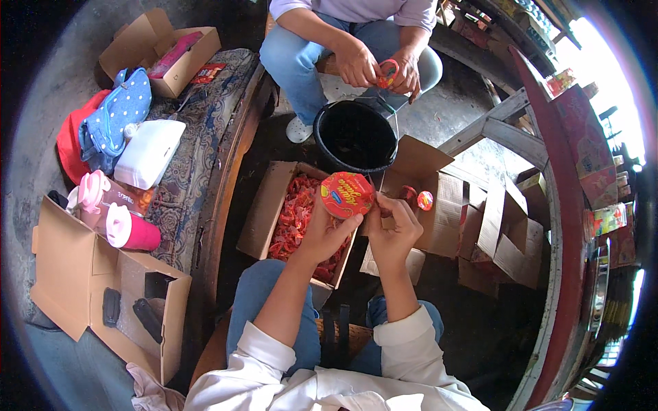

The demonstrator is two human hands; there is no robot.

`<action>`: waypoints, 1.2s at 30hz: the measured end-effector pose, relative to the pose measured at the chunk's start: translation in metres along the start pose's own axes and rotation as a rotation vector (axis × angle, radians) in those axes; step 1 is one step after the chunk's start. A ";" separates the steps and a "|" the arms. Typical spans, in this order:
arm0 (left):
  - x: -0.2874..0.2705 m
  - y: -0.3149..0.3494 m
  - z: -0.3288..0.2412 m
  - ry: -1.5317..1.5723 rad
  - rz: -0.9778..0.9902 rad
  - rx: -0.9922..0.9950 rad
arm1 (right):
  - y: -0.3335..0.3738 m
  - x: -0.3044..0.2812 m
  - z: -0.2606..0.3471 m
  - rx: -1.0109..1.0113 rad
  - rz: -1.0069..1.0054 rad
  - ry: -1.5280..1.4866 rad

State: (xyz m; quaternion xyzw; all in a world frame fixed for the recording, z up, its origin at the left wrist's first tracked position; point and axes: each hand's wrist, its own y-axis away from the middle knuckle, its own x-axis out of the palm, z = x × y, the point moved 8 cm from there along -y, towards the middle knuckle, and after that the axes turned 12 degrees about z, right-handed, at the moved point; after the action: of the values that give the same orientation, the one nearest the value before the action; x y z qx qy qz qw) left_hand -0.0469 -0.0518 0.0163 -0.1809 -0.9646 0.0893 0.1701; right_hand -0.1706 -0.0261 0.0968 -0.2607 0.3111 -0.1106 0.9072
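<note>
My left hand (pixel 325 229) is wrapped round a plastic drink cup with a round red printed lid (pixel 345 194), which is tilted so the lid faces me. Close to the cup's right edge, my right hand (pixel 395 231) has its thumb and fingers pinched together. What lies between those fingertips is too small to make out. Beneath both hands stands a cardboard box (pixel 255 218) full of crumpled red and orange wrappers (pixel 291 220).
Opposite me a seated person's hands (pixel 380 68) hold a similar red cup (pixel 388 74) above a black bucket (pixel 355 135). Open cardboard boxes (pixel 504 233) stand on the right. A bench (pixel 199 144) at left carries bags, a white container (pixel 149 153) and a pink tumbler (pixel 133 227).
</note>
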 end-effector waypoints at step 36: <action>0.002 0.005 0.001 0.045 0.124 -0.139 | -0.002 -0.004 -0.004 0.066 0.067 -0.103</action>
State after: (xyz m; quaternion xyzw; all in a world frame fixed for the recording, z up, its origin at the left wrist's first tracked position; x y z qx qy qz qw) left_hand -0.0470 -0.0463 0.0146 -0.2536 -0.9513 0.0283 0.1727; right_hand -0.1766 -0.0280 0.0969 -0.2256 0.2685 -0.0766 0.9333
